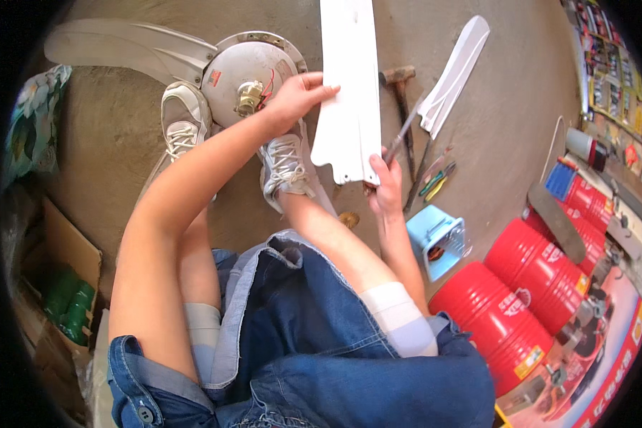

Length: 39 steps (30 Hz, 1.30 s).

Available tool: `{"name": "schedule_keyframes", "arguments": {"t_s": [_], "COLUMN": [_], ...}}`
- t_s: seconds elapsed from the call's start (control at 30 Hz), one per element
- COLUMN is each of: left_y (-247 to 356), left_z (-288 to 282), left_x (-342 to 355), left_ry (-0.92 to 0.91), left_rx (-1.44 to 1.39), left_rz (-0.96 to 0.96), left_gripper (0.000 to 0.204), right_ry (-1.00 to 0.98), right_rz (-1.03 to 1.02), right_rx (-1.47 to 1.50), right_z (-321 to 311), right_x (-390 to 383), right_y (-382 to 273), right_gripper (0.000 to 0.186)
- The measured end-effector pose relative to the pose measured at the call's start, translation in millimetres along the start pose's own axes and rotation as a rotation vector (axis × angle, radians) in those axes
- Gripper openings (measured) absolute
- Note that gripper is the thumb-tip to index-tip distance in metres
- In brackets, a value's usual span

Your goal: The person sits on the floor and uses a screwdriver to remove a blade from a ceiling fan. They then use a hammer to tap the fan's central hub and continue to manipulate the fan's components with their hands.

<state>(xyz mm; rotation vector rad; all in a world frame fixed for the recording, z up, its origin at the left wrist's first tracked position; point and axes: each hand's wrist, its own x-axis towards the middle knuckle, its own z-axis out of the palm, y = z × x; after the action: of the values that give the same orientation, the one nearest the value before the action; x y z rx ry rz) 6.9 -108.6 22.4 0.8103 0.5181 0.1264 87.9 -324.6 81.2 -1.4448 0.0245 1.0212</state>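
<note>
A long white ceiling fan blade (351, 85) is held up in front of me, its screw-hole end toward me. At its left edge my left hand (299, 96) pinches it between thumb and fingers. My right hand (386, 187) closes round the near right corner of the blade. From that same hand a thin metal shaft (406, 130), like a screwdriver's, points up and away; its handle is mostly hidden. Just left of my left hand lies the round white fan motor (239, 71), with brass-coloured fitting and red wires on top. A fan blade (132, 46) is joined to the motor's left side.
Another white blade (455, 75) lies on the floor at right, beside a hammer (399, 78). Green-handled pliers (436, 182) and a blue container (435, 239) are nearer. Red drums (492, 321) stand right; a cardboard box (71, 250) sits left. My shoes (185, 118) flank the motor.
</note>
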Motion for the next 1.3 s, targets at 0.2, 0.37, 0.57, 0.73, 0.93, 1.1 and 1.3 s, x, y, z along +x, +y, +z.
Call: {"name": "schedule_keyframes", "arguments": {"t_s": [0.2, 0.37, 0.57, 0.73, 0.93, 1.1, 1.3], "left_y": [-20.0, -23.0, -40.2, -39.7, -49.4, -45.8, -32.2], "left_z": [1.8, 9.3, -5.8, -4.7, -7.7, -7.0, -3.6], "left_x": [-8.0, -26.6, -30.3, -29.1, -28.0, -30.1, -47.6], "left_ry": [-0.091, -0.217, -0.390, -0.454, -0.406, -0.450, -0.456], "left_rx": [0.289, 1.107, 1.333, 1.426, 1.445, 1.487, 1.296], "left_rz": [0.137, 0.389, 0.643, 0.493, 0.570, 0.563, 0.438], "left_gripper": [0.043, 0.039, 0.038, 0.026, 0.019, 0.017, 0.020], "right_ry": [0.225, 0.301, 0.359, 0.538, 0.793, 0.587, 0.223], "right_rz": [-0.184, -0.278, -0.381, -0.231, -0.262, -0.211, -0.034], "right_rx": [-0.080, -0.033, -0.201, -0.545, -1.365, -1.010, -0.895], "right_z": [-24.9, -63.7, -141.0, -212.1, -256.6, -163.1, -69.1], "right_x": [-39.1, -31.4, 77.3, 142.9, 148.5, 82.3, -14.0], "right_y": [-39.5, -70.9, -105.7, -112.5, -86.5, -10.4, 79.5], "right_gripper": [0.026, 0.010, 0.012, 0.018, 0.031, 0.027, 0.016]}}
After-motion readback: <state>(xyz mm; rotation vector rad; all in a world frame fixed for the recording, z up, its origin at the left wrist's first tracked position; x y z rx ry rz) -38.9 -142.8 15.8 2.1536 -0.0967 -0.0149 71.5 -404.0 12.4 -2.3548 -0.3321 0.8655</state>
